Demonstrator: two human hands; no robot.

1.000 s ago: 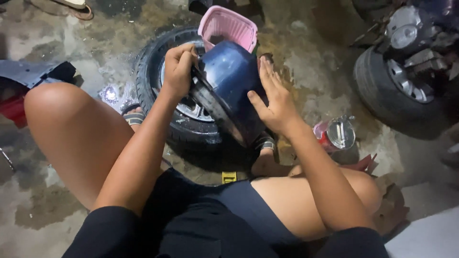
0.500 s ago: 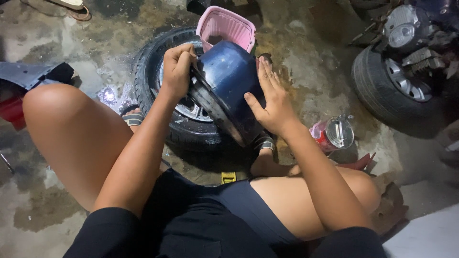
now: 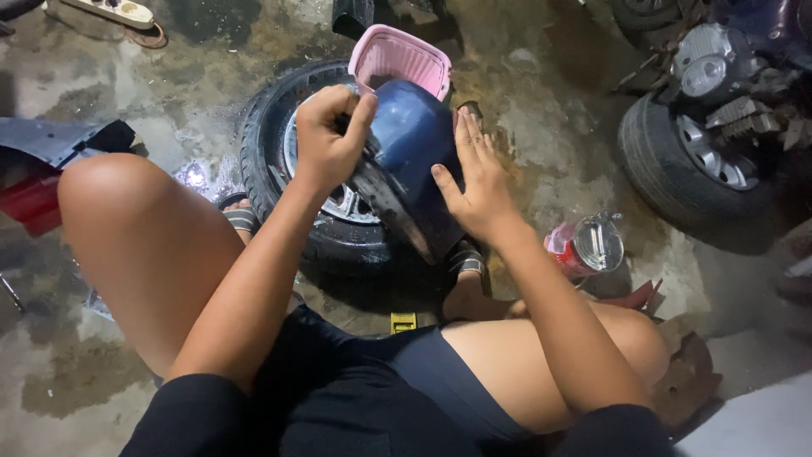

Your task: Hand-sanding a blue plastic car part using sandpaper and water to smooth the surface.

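A dark blue curved body panel (image 3: 412, 148), like a scooter fender, stands on a small black tyre with a silver rim (image 3: 271, 144) on the wet concrete floor. My left hand (image 3: 328, 135) is closed over the panel's upper left edge. My right hand (image 3: 475, 182) lies flat against the panel's right side with the fingers stretched upward. I sit low, with my knees spread to either side of the tyre.
A pink plastic basket (image 3: 401, 61) sits just behind the panel. A scooter wheel with engine parts (image 3: 702, 144) stands at the right. A clear jar with a red label (image 3: 588, 247) lies by my right knee. A dark panel piece (image 3: 59, 140) lies at left.
The panel has tipped a little and my right hand has slid lower on its side. My left hand keeps its grip on the upper edge.
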